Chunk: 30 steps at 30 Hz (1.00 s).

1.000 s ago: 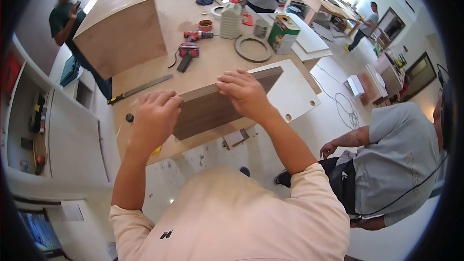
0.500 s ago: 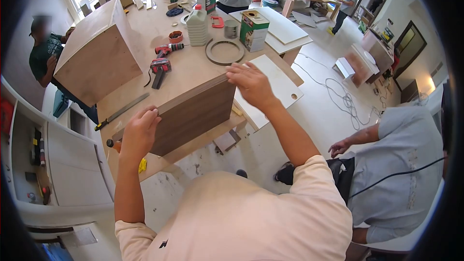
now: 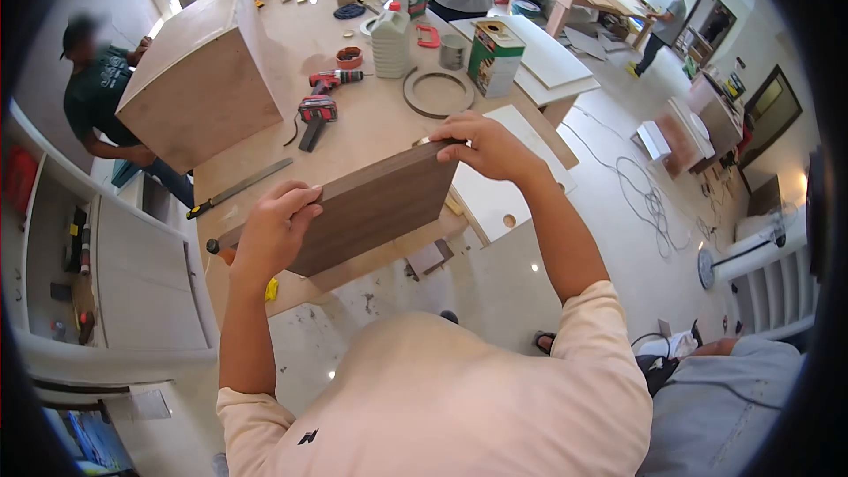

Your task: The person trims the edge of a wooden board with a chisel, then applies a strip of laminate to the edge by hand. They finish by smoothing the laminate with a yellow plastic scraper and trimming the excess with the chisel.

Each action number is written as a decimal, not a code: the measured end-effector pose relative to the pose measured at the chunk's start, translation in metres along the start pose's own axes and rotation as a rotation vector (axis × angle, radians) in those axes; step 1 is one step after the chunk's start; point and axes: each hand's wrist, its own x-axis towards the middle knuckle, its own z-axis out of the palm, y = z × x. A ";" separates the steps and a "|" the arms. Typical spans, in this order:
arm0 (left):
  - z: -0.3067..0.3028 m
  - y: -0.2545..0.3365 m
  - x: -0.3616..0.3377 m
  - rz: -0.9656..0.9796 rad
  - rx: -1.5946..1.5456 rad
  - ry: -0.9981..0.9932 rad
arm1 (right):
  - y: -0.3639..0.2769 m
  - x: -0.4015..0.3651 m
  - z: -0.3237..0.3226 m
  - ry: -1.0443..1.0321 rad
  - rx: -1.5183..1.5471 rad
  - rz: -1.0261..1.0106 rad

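Note:
A dark brown wooden panel (image 3: 380, 203) stands on its long edge, tilted, at the near edge of the wooden worktable (image 3: 353, 110). My left hand (image 3: 278, 228) is closed on the panel's top edge near its left end. At the right end, my right hand (image 3: 495, 148) grips the top corner, fingers over the edge. Behind the panel lie a red cordless drill (image 3: 318, 109) and a coil of edge banding (image 3: 439, 93). A file with a yellow and black handle (image 3: 238, 188) lies left of the panel. An orange-handled tool (image 3: 226, 253) is partly hidden by my left arm.
A large wooden box (image 3: 194, 84) stands at the table's left, with a person (image 3: 97, 97) beside it. A white jug (image 3: 390, 42) and green-white can (image 3: 495, 57) stand further back. Another person (image 3: 733, 397) is at lower right. Cables (image 3: 645, 203) lie on the floor.
The camera view has shifted, and the panel now tilts more, its broad face turned upward. Both hands still hold it. The person at right has moved lower and further out of view.

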 end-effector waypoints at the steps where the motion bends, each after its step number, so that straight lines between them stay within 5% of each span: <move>1: -0.001 -0.001 0.000 -0.004 -0.008 -0.010 | 0.003 0.000 -0.003 -0.032 0.006 0.007; 5: 0.002 0.020 0.011 0.025 0.114 -0.002 | 0.004 -0.003 -0.004 -0.050 0.073 0.120; 9: 0.021 0.020 0.024 0.168 0.112 -0.049 | 0.058 -0.038 0.030 0.558 0.998 0.190; 10: 0.027 0.013 0.025 0.194 0.100 -0.057 | 0.078 -0.043 0.047 0.714 0.864 0.366; 12: 0.030 0.007 0.027 0.200 0.101 -0.098 | 0.127 -0.059 0.097 0.551 0.439 0.666; 14: 0.022 0.011 0.030 0.166 0.133 -0.160 | 0.161 -0.074 0.147 0.342 0.118 0.570; 16: 0.019 0.017 0.027 0.130 0.195 -0.160 | 0.170 -0.068 0.167 0.091 0.046 0.614; 23: -0.010 -0.001 0.013 0.013 0.328 -0.127 | 0.183 -0.004 0.189 -0.169 -0.046 0.541; 30: -0.048 -0.027 -0.026 -0.326 0.213 -0.004 | 0.274 -0.004 0.276 0.040 0.271 0.485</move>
